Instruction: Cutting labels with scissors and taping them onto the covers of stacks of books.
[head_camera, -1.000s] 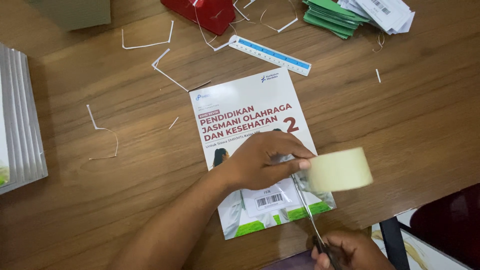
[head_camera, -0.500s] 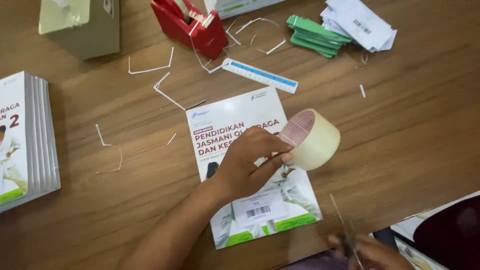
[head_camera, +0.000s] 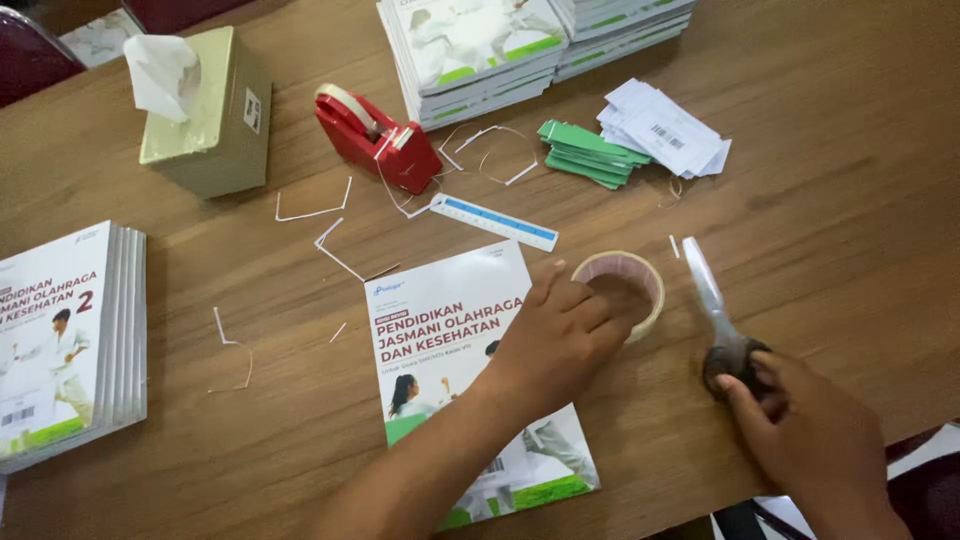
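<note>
A white and green paperback book (head_camera: 440, 340) lies face up on the wooden table. My left hand (head_camera: 560, 340) reaches across its right half, with the fingers curled over a roll of clear tape (head_camera: 645, 280). The roll lies flat on the wood just right of the book. My right hand (head_camera: 810, 440) grips the dark handles of a pair of scissors (head_camera: 708, 290). The scissors lie on the table to the right of the roll, blades closed and pointing away from me.
A tissue box (head_camera: 210, 130) and a red tape dispenser (head_camera: 375, 140) stand at the back left. A ruler (head_camera: 495, 222), green cards (head_camera: 585, 155), white labels (head_camera: 665, 130) and thin paper strips (head_camera: 310, 212) lie about. Book stacks sit at the left (head_camera: 70, 340) and top (head_camera: 480, 50).
My left hand lowered the tape roll from upright in the air to flat on the table beside the book. My right hand brought the scissors up onto the table.
</note>
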